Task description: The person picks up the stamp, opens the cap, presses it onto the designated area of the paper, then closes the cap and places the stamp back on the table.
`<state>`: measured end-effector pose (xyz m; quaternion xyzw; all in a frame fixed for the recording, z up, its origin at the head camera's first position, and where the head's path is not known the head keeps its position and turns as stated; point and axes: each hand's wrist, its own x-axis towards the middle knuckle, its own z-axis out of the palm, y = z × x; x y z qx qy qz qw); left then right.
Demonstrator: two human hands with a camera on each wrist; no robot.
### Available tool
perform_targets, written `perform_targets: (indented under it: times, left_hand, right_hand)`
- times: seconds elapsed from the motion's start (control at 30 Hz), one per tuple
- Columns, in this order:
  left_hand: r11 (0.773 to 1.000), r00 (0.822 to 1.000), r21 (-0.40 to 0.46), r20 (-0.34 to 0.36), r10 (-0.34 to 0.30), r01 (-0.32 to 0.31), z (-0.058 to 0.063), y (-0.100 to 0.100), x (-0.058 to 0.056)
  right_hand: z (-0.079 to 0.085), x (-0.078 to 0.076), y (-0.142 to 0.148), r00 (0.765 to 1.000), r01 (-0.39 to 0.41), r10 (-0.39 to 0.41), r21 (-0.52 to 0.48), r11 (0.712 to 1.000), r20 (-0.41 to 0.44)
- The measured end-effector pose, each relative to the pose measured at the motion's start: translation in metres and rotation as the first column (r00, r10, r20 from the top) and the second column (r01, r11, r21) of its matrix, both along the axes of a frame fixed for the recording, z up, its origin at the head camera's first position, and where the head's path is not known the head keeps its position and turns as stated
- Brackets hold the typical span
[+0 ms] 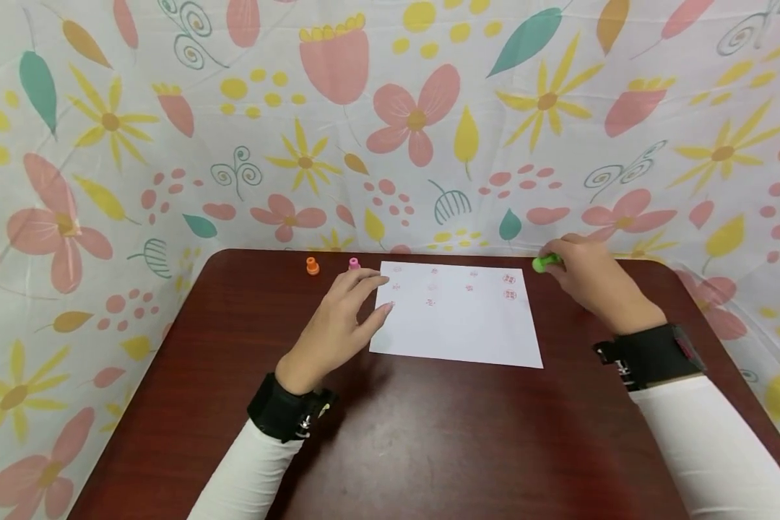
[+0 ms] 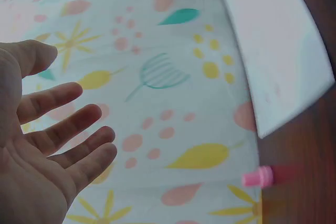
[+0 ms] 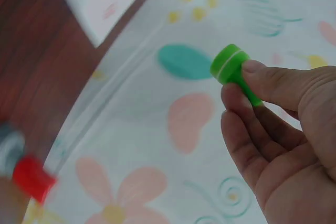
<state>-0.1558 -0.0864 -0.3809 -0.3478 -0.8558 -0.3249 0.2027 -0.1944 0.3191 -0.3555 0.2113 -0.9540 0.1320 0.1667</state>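
Note:
My right hand (image 1: pixel 588 278) pinches a small green stamp (image 1: pixel 546 263) just off the paper's back right corner. In the right wrist view, thumb and fingers hold the green stamp (image 3: pixel 228 64) by its narrow handle, wide end outward. A white sheet of paper (image 1: pixel 461 332) lies on the table, with red stamp prints in rows across its back half. Over the paper's left edge hovers my left hand (image 1: pixel 338 318), fingers spread and holding nothing. A pink stamp (image 1: pixel 354 263) stands behind that hand, partly hidden by it. An orange stamp (image 1: pixel 313 266) stands further left.
The dark brown table (image 1: pixel 390 448) ends at a flower-patterned cloth (image 1: pixel 390 217) hanging behind and at the sides. A blurred red object (image 3: pixel 32 178) with a grey part appears at the lower left of the right wrist view; its kind is unclear.

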Motion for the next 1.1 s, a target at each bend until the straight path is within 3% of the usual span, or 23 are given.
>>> perform_targets:
  times: [0.1,0.33,0.5,0.7,0.87,1.1]
  left_hand:
    - [0.998,1.0,0.057,0.014,-0.014,0.013,0.006,0.004,0.002]
    - [0.989,0.998,0.144,0.045,-0.031,0.024,0.013,0.013,0.005]
    - [0.972,0.997,0.23,0.052,-0.061,0.047,0.016,0.02,0.004]
    - [0.923,0.983,0.371,0.101,-0.153,0.106,0.021,0.036,0.007]
    - [0.863,0.945,0.486,0.198,-0.26,0.136,0.027,0.05,0.014]
    - [0.807,0.913,0.574,0.24,-0.329,0.14,0.028,0.063,0.023]
  right_hand:
    - [0.001,0.009,-0.018,0.998,-0.026,0.023,-0.052,0.998,-0.063]
    - [0.006,0.033,-0.048,0.994,-0.005,-0.008,-0.127,0.992,-0.106]
    - [0.013,0.049,-0.067,0.987,-0.053,0.012,-0.248,0.967,-0.162]
    - [0.02,0.065,-0.095,0.977,-0.129,0.053,-0.376,0.917,-0.206]
    - [0.025,0.074,-0.116,0.966,-0.197,0.093,-0.455,0.868,-0.242]
    - [0.03,0.081,-0.128,0.954,-0.25,0.117,-0.515,0.82,-0.276]
